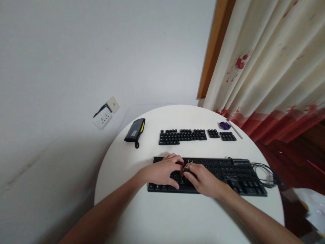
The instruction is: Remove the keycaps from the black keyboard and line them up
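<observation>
A black keyboard (213, 166) lies across the near part of the white round table, and some of its key positions look bare. My left hand (166, 169) rests over its left half, thumb and fingers apart, the fingertips close to my right hand. Closed fingers of my right hand (203, 179) grip what looks like a keycap puller (188, 164), with thin wire-like ends showing above the fingers. The fingers partly hide the puller and the keys under it. Behind the keyboard, loose black keycaps (182, 136) are laid out in keyboard order.
On the white table (142, 217) are a dark pouch (134, 130) with a yellow part, a crumpled purple cloth (224, 125) and a thin pale stick-like brush (235, 129). A coiled black cable (266, 176) lies at the right edge. Wall and curtain (241, 67) stand behind.
</observation>
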Demonstrator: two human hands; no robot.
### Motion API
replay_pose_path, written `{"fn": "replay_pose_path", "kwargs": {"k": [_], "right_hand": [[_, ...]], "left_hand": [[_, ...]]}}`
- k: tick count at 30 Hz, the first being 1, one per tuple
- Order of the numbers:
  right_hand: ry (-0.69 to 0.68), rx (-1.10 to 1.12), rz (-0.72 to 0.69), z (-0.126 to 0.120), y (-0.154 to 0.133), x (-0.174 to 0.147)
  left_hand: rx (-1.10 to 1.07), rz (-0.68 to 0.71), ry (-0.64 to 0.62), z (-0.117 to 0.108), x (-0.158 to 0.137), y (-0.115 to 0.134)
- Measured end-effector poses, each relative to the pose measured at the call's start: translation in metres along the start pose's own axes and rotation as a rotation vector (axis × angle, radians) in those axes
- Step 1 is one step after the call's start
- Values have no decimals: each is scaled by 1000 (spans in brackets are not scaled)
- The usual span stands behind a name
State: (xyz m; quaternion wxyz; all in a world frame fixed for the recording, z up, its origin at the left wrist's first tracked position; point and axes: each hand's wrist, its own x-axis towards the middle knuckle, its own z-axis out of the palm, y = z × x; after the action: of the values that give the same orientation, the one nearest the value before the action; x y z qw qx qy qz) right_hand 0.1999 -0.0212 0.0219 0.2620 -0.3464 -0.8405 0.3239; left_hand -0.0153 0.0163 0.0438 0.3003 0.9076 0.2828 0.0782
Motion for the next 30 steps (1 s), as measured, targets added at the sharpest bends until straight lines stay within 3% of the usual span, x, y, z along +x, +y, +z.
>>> {"fn": "replay_pose_path", "kwargs": {"k": [4, 8, 12, 21, 25, 30], "right_hand": [[-97, -108, -117, -4, -7, -1], [-101, -166, -180, -3, -9, -2], [-11, -139, -58, 4, -1, -1], [143, 185, 156, 14, 8, 4], [183, 233, 164, 14, 9, 4], [375, 154, 193, 9, 9, 3]], "left_hand": [[-7, 2, 1, 4, 2, -1], [34, 15, 22, 10, 5, -1], [52, -17, 43, 16, 8, -1], [64, -30, 73, 17, 9, 1], [27, -22, 127, 17, 10, 4], [-73, -15, 255, 15, 12, 6]]}}
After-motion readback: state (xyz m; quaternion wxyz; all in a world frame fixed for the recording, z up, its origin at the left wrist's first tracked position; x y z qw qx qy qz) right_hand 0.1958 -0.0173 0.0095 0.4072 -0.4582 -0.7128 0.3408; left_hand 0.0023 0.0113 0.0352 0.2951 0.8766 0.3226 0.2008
